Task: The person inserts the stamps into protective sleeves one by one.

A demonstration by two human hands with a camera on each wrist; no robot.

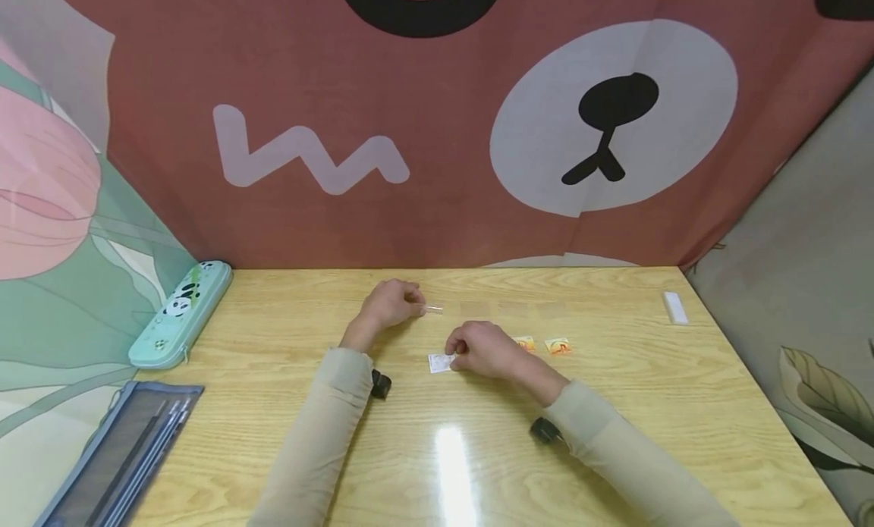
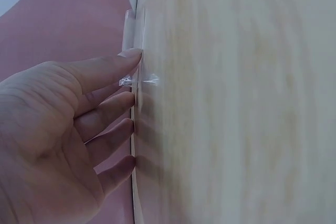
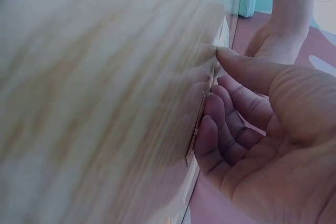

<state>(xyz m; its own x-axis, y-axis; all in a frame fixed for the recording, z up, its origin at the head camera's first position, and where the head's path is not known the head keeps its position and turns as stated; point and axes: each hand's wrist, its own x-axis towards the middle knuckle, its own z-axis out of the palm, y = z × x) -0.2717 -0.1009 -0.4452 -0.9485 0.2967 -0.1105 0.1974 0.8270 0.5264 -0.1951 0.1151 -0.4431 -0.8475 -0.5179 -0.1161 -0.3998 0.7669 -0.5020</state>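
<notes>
My left hand (image 1: 394, 303) pinches a small clear plastic sleeve (image 1: 433, 309) near the back of the table. In the left wrist view the thumb lies over the sleeve (image 2: 128, 31), and the other fingertips meet the tabletop. Nearer to me and further right, my right hand (image 1: 486, 350) pinches the right edge of a small white card (image 1: 439, 363) with faint print. That card (image 3: 224, 32) shows as a thin strip beyond the thumb in the right wrist view. Orange-and-yellow printed cards, one (image 1: 525, 343) partly behind the right hand and another (image 1: 558, 346) beside it, lie on the table.
Several clear sleeves, among them one (image 1: 513, 308), lie in a row along the back. A white block (image 1: 675, 308) sits at the right. On the left are a turquoise panda pencil case (image 1: 180, 315) and a blue mesh pouch (image 1: 126, 447) holding pencils. A printed cloth (image 1: 437, 224) hangs behind.
</notes>
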